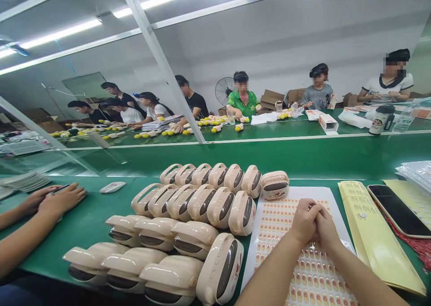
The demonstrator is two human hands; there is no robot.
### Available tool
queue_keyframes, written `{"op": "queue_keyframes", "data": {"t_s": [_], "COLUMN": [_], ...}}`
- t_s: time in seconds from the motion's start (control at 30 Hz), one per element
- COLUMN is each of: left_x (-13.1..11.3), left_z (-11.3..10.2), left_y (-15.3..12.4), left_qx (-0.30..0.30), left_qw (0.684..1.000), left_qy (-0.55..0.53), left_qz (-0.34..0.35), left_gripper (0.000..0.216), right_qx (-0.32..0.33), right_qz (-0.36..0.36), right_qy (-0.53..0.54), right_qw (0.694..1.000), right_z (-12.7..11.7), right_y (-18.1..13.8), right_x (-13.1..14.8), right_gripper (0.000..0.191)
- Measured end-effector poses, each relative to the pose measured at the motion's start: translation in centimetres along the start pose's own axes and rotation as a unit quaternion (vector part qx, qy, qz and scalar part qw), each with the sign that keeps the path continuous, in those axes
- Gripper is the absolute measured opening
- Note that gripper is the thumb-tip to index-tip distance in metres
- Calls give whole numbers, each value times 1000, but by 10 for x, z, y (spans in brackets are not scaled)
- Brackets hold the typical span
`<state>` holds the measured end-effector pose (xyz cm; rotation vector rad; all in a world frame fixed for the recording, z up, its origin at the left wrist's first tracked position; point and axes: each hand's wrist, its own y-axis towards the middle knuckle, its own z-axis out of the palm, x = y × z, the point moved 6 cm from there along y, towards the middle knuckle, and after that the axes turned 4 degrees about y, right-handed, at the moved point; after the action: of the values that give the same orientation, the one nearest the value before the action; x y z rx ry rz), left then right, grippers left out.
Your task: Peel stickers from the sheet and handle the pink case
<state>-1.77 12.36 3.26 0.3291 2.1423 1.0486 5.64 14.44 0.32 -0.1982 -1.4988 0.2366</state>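
Note:
My left hand (303,220) and my right hand (326,229) are clasped together, the fingers folded into each other, and no object shows in them. Both rest over a white sheet of small oval stickers (279,220), orange and gold, laid out in rows. Left of the sheet stand rows of beige plastic cases (204,203) with carry handles and dark oval windows. One beige case (275,185) sits on the sheet's far left corner, with a small red print on its front.
Yellow backing sheets (377,238) and a smartphone (400,209) lie at right. Another person's hands (60,200) hold a dark object at left, near a white oval piece (112,187). Beyond a metal post (161,59), several people work at a green conveyor (269,151).

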Motion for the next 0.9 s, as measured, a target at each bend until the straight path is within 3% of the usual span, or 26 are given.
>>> {"op": "queue_keyframes", "data": {"t_s": [0.9], "left_x": [0], "left_z": [-2], "left_y": [-1], "left_qx": [-11], "left_qw": [1000], "left_qy": [-2], "left_qz": [9], "left_gripper": [23], "right_qx": [12], "right_qz": [1], "right_qy": [14], "right_qw": [1000], "right_z": [3], "right_y": [-1], "right_x": [-2], "right_gripper": [51]}}
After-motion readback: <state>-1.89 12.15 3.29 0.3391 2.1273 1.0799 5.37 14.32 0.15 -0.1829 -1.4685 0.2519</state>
